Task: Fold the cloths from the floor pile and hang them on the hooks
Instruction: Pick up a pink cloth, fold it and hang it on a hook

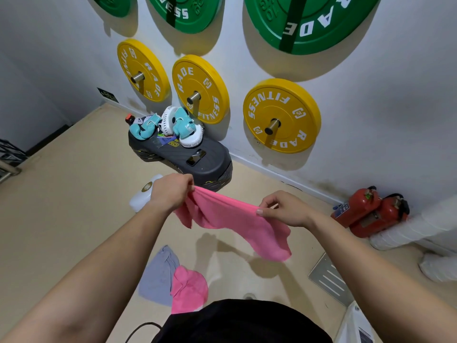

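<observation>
A pink cloth hangs in the air in front of me, stretched between both hands. My left hand grips its left top corner in curled fingers. My right hand pinches the top edge further right between thumb and fingers, and the loose end droops below it. On the floor beneath lie a grey cloth and a second pink cloth, touching each other. Metal pegs stick out of the white wall through yellow weight plates.
A black step platform with teal boxing gloves and white pads stands against the wall ahead. A white container sits left of it. Two red fire extinguishers lie at the right. A metal floor grate is near my right arm.
</observation>
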Action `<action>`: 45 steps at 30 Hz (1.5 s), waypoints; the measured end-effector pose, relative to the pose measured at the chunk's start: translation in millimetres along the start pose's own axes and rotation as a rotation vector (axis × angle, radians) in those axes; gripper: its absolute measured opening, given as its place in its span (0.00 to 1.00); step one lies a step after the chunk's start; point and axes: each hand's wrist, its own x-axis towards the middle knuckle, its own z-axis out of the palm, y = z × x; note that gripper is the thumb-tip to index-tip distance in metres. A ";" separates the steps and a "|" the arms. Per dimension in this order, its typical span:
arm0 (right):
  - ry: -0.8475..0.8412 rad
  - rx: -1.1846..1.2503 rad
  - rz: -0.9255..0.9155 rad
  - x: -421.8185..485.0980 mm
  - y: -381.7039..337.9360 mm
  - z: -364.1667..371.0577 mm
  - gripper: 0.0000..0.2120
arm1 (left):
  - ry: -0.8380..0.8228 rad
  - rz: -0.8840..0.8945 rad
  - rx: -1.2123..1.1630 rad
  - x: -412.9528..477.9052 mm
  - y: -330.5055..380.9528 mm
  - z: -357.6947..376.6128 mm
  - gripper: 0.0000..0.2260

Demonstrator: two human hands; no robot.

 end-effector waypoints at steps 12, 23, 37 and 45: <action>0.179 -0.294 -0.063 20.8 -23.9 0.3 0.06 | -0.294 0.418 -0.618 -8.9 88.0 15.1 0.04; 0.212 -0.296 0.171 1.4 28.6 -21.1 0.05 | -0.198 0.238 -0.454 9.9 69.2 8.2 0.06; 0.258 -0.212 0.078 33.5 -10.7 4.7 0.24 | -0.247 0.405 -0.589 -3.4 92.8 4.1 0.20; 0.118 -0.061 0.022 30.5 -7.9 3.2 0.06 | -0.241 0.377 -0.741 -12.2 96.2 -0.2 0.13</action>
